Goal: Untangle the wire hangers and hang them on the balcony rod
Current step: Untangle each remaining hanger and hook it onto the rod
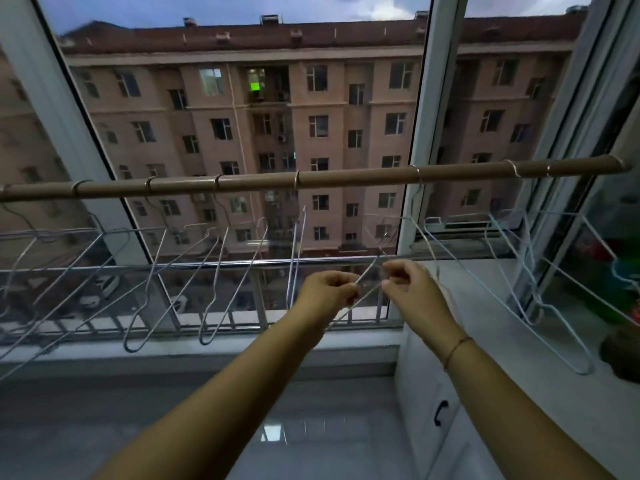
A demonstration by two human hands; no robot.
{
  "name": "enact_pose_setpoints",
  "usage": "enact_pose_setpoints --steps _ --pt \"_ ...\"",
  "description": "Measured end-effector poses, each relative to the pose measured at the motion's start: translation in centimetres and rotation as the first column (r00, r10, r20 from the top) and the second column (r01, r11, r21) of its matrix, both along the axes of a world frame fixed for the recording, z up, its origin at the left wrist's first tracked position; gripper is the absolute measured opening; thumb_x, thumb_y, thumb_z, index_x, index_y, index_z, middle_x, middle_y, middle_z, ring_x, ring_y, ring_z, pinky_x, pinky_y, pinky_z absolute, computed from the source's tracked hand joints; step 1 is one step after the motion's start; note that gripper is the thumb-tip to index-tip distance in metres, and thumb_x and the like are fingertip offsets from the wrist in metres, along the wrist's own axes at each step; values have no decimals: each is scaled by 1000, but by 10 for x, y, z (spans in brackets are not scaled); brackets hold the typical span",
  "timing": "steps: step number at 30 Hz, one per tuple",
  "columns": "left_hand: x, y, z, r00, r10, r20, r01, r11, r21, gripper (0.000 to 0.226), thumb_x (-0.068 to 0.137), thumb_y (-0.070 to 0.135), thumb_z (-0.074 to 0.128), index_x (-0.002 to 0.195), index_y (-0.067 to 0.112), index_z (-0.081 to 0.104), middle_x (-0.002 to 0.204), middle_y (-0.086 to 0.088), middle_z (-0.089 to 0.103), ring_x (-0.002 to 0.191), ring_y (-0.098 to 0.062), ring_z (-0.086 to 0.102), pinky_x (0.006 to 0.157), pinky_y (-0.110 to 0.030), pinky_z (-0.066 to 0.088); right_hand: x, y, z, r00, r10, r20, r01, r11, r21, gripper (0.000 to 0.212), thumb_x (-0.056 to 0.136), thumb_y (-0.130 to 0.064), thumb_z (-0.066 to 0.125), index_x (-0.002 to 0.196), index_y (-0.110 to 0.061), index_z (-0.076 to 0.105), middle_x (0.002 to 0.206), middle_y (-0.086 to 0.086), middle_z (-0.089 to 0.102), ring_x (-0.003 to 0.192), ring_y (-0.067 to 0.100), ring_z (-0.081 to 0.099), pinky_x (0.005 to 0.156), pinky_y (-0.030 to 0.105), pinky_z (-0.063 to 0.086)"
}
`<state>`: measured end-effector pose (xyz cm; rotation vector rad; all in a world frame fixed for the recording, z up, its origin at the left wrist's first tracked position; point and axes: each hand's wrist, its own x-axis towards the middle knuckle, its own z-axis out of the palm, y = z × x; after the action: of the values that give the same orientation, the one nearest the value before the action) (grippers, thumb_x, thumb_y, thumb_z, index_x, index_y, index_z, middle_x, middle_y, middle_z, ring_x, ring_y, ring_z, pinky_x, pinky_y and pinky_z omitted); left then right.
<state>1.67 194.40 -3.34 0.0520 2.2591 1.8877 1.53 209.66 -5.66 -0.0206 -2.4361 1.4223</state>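
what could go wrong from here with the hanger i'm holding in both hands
The wire hanger pinched between the left hand and right hand sits close to a hung hanger on the rod; lifting it could snag that one. Both grips look like fingertip pinches on thin wire, so it might slip and fall.

A: What sort of place is this?
B: A home's glazed balcony, high up. A clothes rod (311, 180) with wire hangers (211, 289) crosses big windows (437, 98); an apartment block (214, 109) stands opposite.
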Motion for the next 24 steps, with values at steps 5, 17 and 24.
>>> enact_pose_setpoints --steps 5,17,24 --pt "10 0 -6 999 -31 -7 30 992 -119 20 93 9 52 106 9 68 81 -1 64 76 -11 55 65 -18 43 3 20 -12 992 123 -17 -116 970 215 26 86 -12 54 111 -16 61 105 -5 50 101 10 51 89 22 40" --pt "11 38 -1 947 222 -233 -232 972 -17 15 86 14 63 101 16 61 100 -1 61 85 -9 59 64 -16 47 57 62 25 948 284 140 -282 959 -38 22 94 -9 44 92 -10 66 64 1 62 56 9 54 50 17 46" --pt "10 59 36 987 81 -141 -44 967 252 25 92 28 54 97 7 68 72 2 64 68 -7 61 66 -21 51 50 35 49 961 271 61 -245 930 -274 27 96 -8 37 90 -17 61 61 5 62 50 11 50 47 21 42"
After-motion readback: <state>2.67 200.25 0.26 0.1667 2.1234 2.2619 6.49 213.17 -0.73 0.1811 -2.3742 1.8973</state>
